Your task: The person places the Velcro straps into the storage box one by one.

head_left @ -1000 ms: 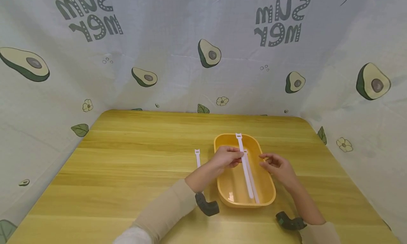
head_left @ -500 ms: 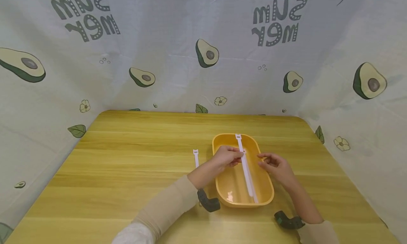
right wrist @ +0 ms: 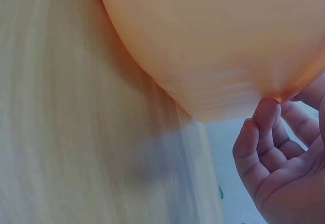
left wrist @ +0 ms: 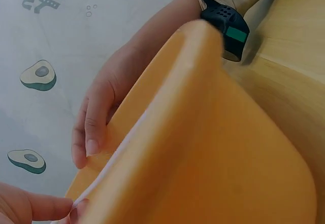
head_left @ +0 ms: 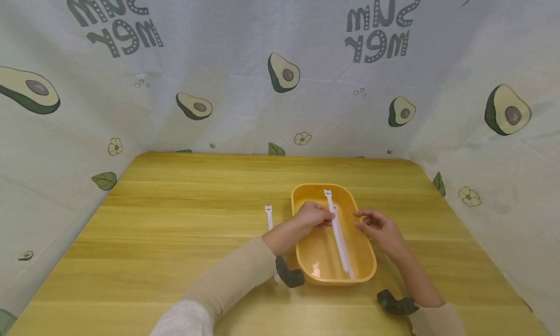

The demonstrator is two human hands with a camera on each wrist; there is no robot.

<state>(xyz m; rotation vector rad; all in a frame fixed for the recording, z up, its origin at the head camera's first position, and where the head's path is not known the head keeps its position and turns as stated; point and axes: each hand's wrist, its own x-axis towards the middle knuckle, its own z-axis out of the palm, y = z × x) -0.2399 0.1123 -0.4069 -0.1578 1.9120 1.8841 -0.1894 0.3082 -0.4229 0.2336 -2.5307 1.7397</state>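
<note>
A yellow plastic tub (head_left: 321, 280) stands on the table. Over its opening, my left hand (head_left: 312, 216) pinches a thin white cable tie (head_left: 338, 234) with a slotted head at its far end. Beneath it a second white tie (head_left: 335, 208) lies in the tub, largely covered by the first. In the left wrist view, the left fingertips (left wrist: 51, 207) show at the strap beside the tub wall (left wrist: 213, 148). My right hand (head_left: 382, 231) holds the tub's right rim between thumb and fingers, as the right wrist view shows (right wrist: 284, 158).
Another white tie (head_left: 269, 218) lies on the wooden table (head_left: 197, 219) left of the tub, partly hidden behind the left forearm. A dark wrist device (head_left: 289, 274) sits close to the tub's near left corner. Avocado-printed cloth (head_left: 245, 88) surrounds the table.
The held cable tie has come slightly down and nearer, its slotted head dropping from the tub's far rim to inside it. The right hand stays at the rim; the head view shifts slightly.
</note>
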